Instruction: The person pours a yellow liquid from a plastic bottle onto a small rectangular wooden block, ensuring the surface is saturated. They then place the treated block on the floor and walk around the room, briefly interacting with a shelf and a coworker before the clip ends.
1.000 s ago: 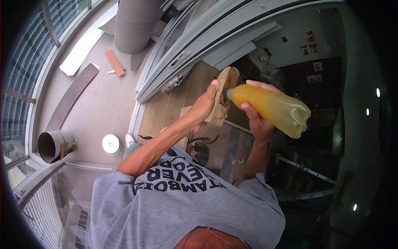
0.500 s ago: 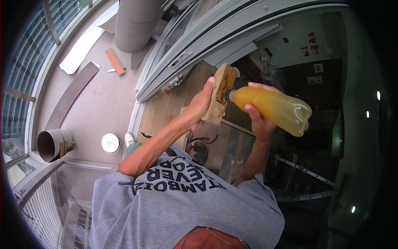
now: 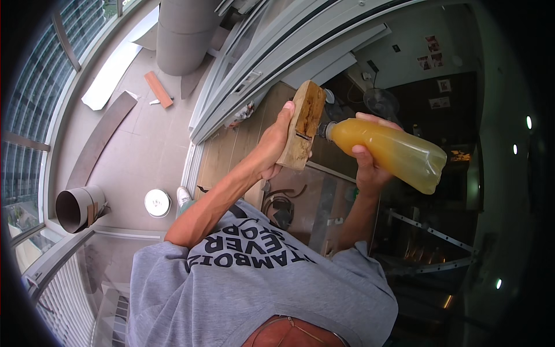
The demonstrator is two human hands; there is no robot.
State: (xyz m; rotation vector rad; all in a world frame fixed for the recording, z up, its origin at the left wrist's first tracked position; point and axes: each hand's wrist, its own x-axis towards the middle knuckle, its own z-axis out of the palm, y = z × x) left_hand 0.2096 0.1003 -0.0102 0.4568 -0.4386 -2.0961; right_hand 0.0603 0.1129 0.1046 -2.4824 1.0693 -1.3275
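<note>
My left hand (image 3: 272, 141) is closed around a pale wooden block (image 3: 300, 124), held upright at a slight tilt, with a dark slot and brown, rough-looking patches on its face. My right hand (image 3: 373, 168) grips a plastic bottle (image 3: 399, 150) of cloudy yellow liquid, lying nearly sideways with its dark cap (image 3: 325, 130) pointed at the block's right side. I cannot tell whether cap and block touch. The fingers behind both items are partly hidden.
At left are a bucket-like white round object (image 3: 157, 202), a rolled sheet (image 3: 74, 211), long strips (image 3: 104, 139), a reddish plank (image 3: 158, 87) and a grey column (image 3: 182, 34). A sliding-door frame (image 3: 248, 81) runs behind my hands; a metal ladder-like piece (image 3: 433, 237) is at right.
The wooden block in my left hand has moved up and slightly left, showing more of its face. The bottle has shifted a little to the right.
</note>
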